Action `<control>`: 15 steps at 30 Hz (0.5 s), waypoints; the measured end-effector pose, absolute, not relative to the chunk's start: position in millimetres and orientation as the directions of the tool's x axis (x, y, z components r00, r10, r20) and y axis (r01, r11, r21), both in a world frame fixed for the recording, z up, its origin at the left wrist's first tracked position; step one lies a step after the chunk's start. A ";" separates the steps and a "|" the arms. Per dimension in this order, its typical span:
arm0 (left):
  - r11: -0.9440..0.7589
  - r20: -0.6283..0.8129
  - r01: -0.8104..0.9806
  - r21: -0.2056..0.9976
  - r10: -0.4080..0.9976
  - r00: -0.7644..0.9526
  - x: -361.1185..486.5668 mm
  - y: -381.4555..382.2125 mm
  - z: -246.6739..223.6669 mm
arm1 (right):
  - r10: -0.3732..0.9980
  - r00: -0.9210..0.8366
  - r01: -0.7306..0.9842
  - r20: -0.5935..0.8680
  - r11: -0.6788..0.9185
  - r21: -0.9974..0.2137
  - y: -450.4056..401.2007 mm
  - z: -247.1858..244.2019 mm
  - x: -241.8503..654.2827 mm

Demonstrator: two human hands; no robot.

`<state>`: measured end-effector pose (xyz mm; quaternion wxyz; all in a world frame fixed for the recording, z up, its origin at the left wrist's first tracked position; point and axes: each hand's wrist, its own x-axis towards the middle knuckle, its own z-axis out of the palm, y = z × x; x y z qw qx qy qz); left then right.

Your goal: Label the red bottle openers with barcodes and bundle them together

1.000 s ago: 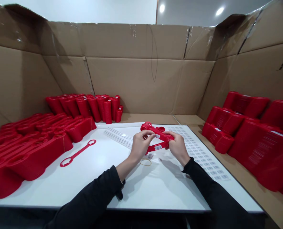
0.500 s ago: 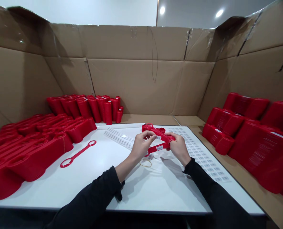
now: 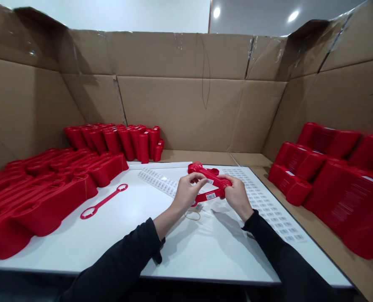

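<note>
My right hand [image 3: 236,196] is closed around one end of several flat red plastic strips with ringed ends [image 3: 222,183], which fan apart toward the left. A white barcode label [image 3: 210,196] sits on the lower strip, and part of another label shows on the upper one. My left hand [image 3: 186,191] is at the fan's left side, thumb and index finger pinched together by the upper strip; what is between them is hidden. Below the hands a thin yellowish rubber band [image 3: 192,215] lies on the white table [image 3: 120,247].
One loose red ring-ended strip [image 3: 104,201] lies left of my hands. Stacked red strips fill the left side [image 3: 57,205] and back left [image 3: 126,142]; more bundles [image 3: 346,197] stand at right. Label sheets [image 3: 157,180] flank the hands. Cardboard walls [image 3: 173,113] surround the table.
The view shifts very slightly. Both hands and the red strips between them stay in almost the same position.
</note>
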<state>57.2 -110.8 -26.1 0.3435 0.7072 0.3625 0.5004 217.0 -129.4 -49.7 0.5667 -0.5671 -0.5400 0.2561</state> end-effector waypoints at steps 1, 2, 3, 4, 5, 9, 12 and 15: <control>-0.506 0.464 0.172 0.845 0.855 0.233 57.3 -110.3 -26.2 | 0.901 0.284 0.326 0.329 0.232 -0.917 -129.8 -49.3 216.6; -0.512 0.472 0.176 0.841 0.852 0.226 57.3 -109.9 -26.4 | 0.900 0.280 0.329 0.335 0.238 -0.914 -130.1 -48.9 216.3; -0.519 0.480 0.180 0.835 0.849 0.221 57.4 -109.5 -26.5 | 0.900 0.275 0.331 0.339 0.242 -0.912 -130.4 -48.6 216.0; -0.525 0.486 0.185 0.831 0.846 0.218 57.5 -109.3 -26.6 | 0.900 0.274 0.331 0.340 0.243 -0.912 -130.7 -48.3 215.8; -0.529 0.490 0.189 0.827 0.844 0.217 57.7 -109.3 -26.6 | 0.901 0.273 0.328 0.337 0.242 -0.913 -130.9 -48.1 215.6; -0.536 0.496 0.197 0.821 0.840 0.220 58.7 -110.2 -26.7 | 0.904 0.275 0.309 0.326 0.238 -0.921 -131.9 -47.0 215.0; -0.544 0.508 0.198 0.815 0.836 0.206 59.2 -110.9 -27.2 | 0.912 0.267 0.291 0.310 0.230 -0.928 -133.3 -45.6 214.3; -0.548 0.515 0.195 0.813 0.834 0.198 59.4 -111.1 -28.2 | 0.916 0.261 0.286 0.306 0.229 -0.930 -134.5 -44.9 213.6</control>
